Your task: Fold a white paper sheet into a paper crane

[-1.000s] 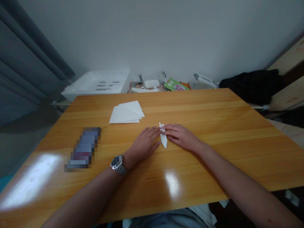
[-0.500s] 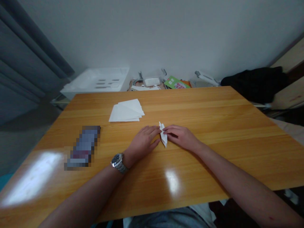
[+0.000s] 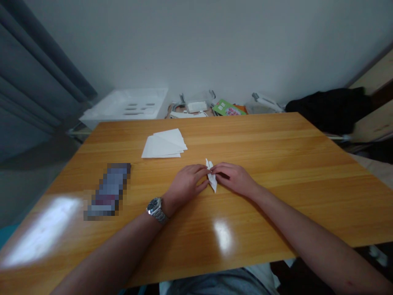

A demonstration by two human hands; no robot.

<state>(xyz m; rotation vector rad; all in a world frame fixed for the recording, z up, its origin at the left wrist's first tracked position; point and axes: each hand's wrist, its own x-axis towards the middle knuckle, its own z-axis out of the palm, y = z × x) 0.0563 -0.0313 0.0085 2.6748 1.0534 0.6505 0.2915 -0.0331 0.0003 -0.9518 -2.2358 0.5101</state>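
Note:
A small folded piece of white paper point(image 3: 211, 181), narrow and pointed at both ends, is between my hands over the middle of the wooden table point(image 3: 264, 147). My left hand point(image 3: 188, 182), with a metal watch point(image 3: 156, 208) on its wrist, grips the paper's left side with the fingertips. From the right, my right hand point(image 3: 235, 177) pinches the paper near its middle, fingers curled. The fingertips of both hands nearly meet there and cover part of the folds. Beyond my left hand lies a stack of white paper sheets point(image 3: 166, 143).
A blurred-out phone-like object point(image 3: 110, 188) lies on the table's left. Behind the far edge are a white plastic tray point(image 3: 123, 100), a green booklet point(image 3: 227, 107) and a white box point(image 3: 197, 107). Dark cloth point(image 3: 328, 108) is heaped at the far right.
My left hand has shifted slightly right, its thumb and fingers now closing on the folded paper's edge. My right hand keeps its pinch, almost unmoved.

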